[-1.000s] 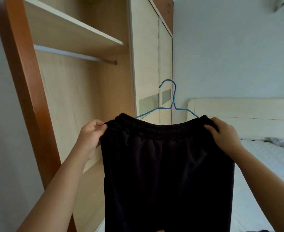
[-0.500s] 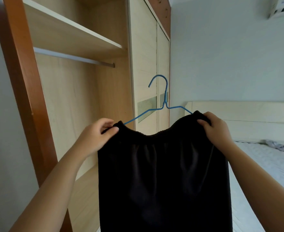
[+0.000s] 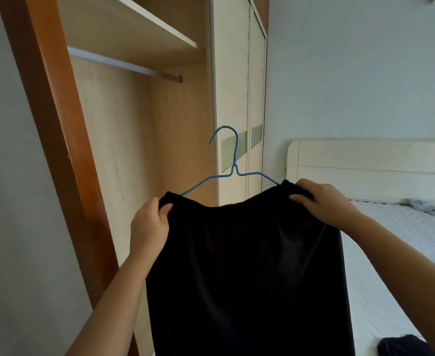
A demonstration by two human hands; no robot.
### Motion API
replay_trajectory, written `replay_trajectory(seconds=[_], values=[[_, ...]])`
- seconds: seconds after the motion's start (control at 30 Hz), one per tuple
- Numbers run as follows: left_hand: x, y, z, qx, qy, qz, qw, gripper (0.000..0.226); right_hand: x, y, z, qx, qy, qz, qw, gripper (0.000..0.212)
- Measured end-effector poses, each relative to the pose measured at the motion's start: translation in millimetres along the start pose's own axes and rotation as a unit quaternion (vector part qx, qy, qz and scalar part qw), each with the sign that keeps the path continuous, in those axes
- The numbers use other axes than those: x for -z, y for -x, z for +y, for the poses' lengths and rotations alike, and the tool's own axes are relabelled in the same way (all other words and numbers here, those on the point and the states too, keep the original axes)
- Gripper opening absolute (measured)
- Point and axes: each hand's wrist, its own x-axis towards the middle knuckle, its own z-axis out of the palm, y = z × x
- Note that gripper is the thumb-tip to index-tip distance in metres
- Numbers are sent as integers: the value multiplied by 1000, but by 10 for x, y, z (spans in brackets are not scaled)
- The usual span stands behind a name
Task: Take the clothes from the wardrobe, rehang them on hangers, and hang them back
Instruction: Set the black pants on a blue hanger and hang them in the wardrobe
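I hold black shorts [image 3: 249,265] up in front of the open wardrobe [image 3: 139,140], below its rail [image 3: 124,65]. My left hand [image 3: 148,227] pinches 1 end of the waistband, my right hand [image 3: 324,204] clamps the other. The blue hanger [image 3: 233,165] sits inside the waistband, hook up.

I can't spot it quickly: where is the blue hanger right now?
In the head view, the blue hanger sits mid-frame inside the waistband of the black shorts, between the left hand and right hand, its hook below the wardrobe rail.
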Motion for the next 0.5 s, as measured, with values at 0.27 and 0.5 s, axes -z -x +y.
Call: replay_trajectory(seconds=[0.27,0.5], values=[[-108,-286,-358,-7,-66,72,995,29,-417,-306,-156,-70,-53,61,994,20],[-364,-643,-546,10,-98,151,984,29,-588,-856,-172,-94,-5,94,991,44]])
